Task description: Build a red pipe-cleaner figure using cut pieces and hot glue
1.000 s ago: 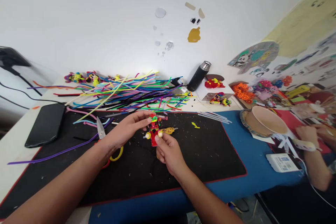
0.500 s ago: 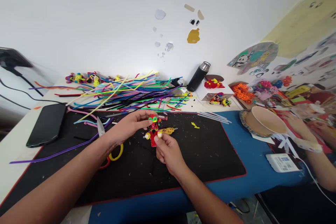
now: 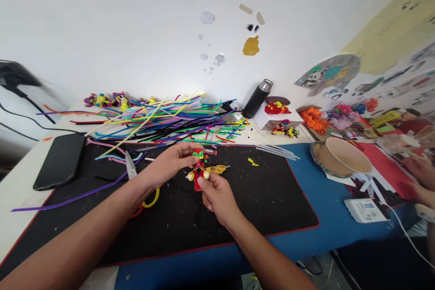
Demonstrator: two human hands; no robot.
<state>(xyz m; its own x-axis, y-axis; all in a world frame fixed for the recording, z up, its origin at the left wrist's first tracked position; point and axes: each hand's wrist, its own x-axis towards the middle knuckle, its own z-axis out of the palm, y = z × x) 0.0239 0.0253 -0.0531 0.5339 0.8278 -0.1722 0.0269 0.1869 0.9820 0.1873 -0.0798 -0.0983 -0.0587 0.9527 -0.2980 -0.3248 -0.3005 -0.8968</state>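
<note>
A small red pipe-cleaner figure (image 3: 198, 168) with a green and yellow top is held upright over the black mat (image 3: 265, 199). My left hand (image 3: 170, 163) pinches its upper part from the left. My right hand (image 3: 215, 195) grips its lower body from below, thumb on the front. A yellow fuzzy piece (image 3: 217, 170) sticks out to the figure's right. Scissors (image 3: 133, 173) with yellow and red handles lie on the mat, partly under my left forearm.
A heap of coloured pipe cleaners (image 3: 159, 120) lies behind the mat. A black phone (image 3: 59, 159) sits at the left, a black flask (image 3: 256, 98) and craft flowers (image 3: 314, 120) at the back right. A paper bowl (image 3: 341, 156), a white device (image 3: 365, 210) and another person's hand (image 3: 419, 170) are at right.
My hands and the figure stay almost still, with slight finger shifts. The other person's hands at the right edge have moved farther right and up.
</note>
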